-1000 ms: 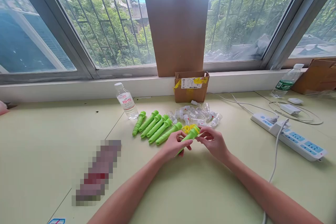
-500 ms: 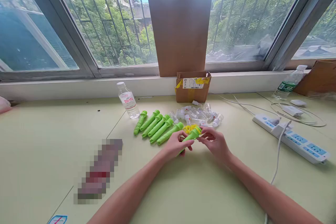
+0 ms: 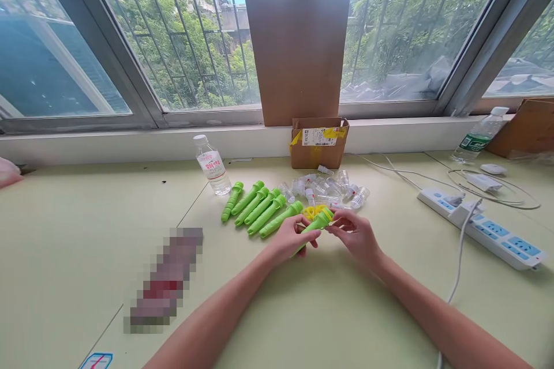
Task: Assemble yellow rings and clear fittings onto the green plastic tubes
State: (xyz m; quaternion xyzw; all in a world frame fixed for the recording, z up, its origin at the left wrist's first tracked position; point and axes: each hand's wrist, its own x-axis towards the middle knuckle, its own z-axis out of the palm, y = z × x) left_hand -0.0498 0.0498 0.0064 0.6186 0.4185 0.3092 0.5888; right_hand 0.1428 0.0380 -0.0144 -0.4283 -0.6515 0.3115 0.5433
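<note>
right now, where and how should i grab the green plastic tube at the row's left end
The green plastic tube is probably best pinched across its slim near half, from above: it lies flat, wider at the far end, where a clear plastic bottle stands nearby.

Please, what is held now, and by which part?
The left grip holds a green tube by its narrow body; the right grip is beside its wide end, its hold unclear.

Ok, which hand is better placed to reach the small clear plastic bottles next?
Probably the right hand: some of the small clear plastic bottles lie just beyond it, and it is only at the ridged end of the held green plastic tube. The left hand grips that tube's body.
</note>
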